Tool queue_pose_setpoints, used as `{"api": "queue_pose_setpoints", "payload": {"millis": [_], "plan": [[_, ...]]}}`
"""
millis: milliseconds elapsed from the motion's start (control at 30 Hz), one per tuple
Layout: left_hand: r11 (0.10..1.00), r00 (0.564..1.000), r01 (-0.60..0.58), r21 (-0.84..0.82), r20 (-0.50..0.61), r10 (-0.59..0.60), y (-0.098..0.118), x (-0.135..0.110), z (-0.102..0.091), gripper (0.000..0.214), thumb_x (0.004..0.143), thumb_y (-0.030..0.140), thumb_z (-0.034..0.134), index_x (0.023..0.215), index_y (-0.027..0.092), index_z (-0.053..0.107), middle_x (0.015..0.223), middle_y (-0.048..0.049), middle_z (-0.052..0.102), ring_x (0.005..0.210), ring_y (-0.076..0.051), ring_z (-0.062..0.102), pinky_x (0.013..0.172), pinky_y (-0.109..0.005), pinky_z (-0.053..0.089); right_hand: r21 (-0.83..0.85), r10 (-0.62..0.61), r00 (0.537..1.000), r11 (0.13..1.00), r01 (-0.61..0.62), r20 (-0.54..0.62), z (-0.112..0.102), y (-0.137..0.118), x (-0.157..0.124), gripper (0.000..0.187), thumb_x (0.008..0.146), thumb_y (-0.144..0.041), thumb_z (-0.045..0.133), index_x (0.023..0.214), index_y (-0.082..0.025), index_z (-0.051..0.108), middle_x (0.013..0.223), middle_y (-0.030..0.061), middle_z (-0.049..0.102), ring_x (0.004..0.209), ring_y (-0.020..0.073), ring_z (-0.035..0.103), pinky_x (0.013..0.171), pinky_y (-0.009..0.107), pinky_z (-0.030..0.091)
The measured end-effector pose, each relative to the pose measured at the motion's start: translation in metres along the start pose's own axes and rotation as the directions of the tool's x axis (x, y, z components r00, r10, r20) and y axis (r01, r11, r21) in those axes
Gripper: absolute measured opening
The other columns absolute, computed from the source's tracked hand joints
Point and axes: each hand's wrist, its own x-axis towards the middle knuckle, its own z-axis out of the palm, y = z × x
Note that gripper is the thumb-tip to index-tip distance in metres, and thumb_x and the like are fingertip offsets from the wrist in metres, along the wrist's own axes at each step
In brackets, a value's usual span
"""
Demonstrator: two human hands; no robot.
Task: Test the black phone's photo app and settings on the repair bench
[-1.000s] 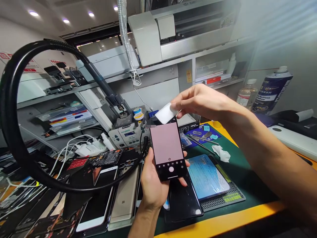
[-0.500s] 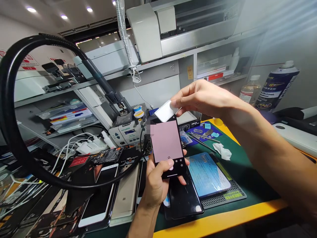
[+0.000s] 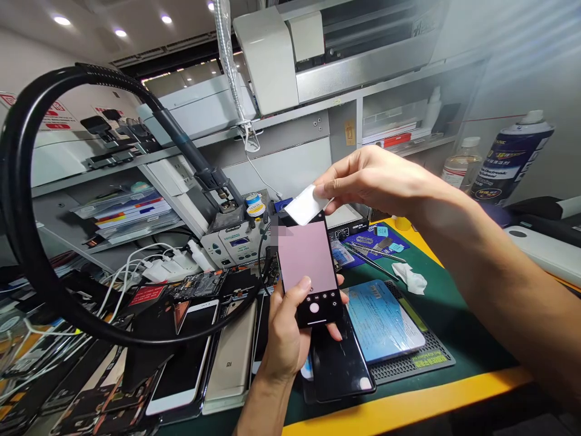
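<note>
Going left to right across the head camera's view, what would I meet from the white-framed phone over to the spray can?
White-framed phone, gold phone, lit phone held in the left hand, blue-printed box, bottle of liquid, spray can.

Your left grip (image 3: 285, 339) holds a phone (image 3: 305, 254) above the tabletop (image 3: 476, 327), and your right grip (image 3: 379, 180) a card (image 3: 303, 204) at the phone's top end. Right of them, a package (image 3: 385, 321) lies on a mat (image 3: 411, 363); left, 2 phones (image 3: 229, 360) lie side by side.
</note>
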Motion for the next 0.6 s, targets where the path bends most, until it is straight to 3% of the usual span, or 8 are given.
{"api": "queue_pose_setpoints", "payload": {"millis": [267, 600], "plan": [[0.999, 0.999, -0.002, -0.038, 0.039, 0.004, -0.0004, 0.0005, -0.0027, 0.043, 0.095, 0.041, 0.057, 0.112, 0.005, 0.073, 0.100, -0.0210, 0.078, 0.084, -0.032, 0.074, 0.041, -0.029, 0.057, 0.026, -0.021, 1.000, 0.999, 0.021, 0.015, 0.0001, 0.0015, 0.0006, 0.009, 0.078, -0.023, 0.083, 0.070, -0.021, 0.083, 0.083, 0.0076, 0.079, 0.075, 0.0198, 0.074, 0.067, 0.030, 0.063], [1.000, 0.999, -0.013, -0.029, 0.035, 0.014, -0.0006, 0.0005, -0.0040, 0.035, 0.089, 0.033, 0.061, 0.111, 0.007, 0.072, 0.102, -0.0197, 0.077, 0.082, -0.031, 0.074, 0.040, -0.028, 0.057, -0.004, 0.015, 0.999, 1.000, -0.015, -0.030, 0.0024, -0.0029, -0.0019, 0.009, 0.079, -0.022, 0.085, 0.070, -0.020, 0.082, 0.076, 0.0095, 0.076, 0.072, 0.0220, 0.074, 0.062, 0.032, 0.062]]}}
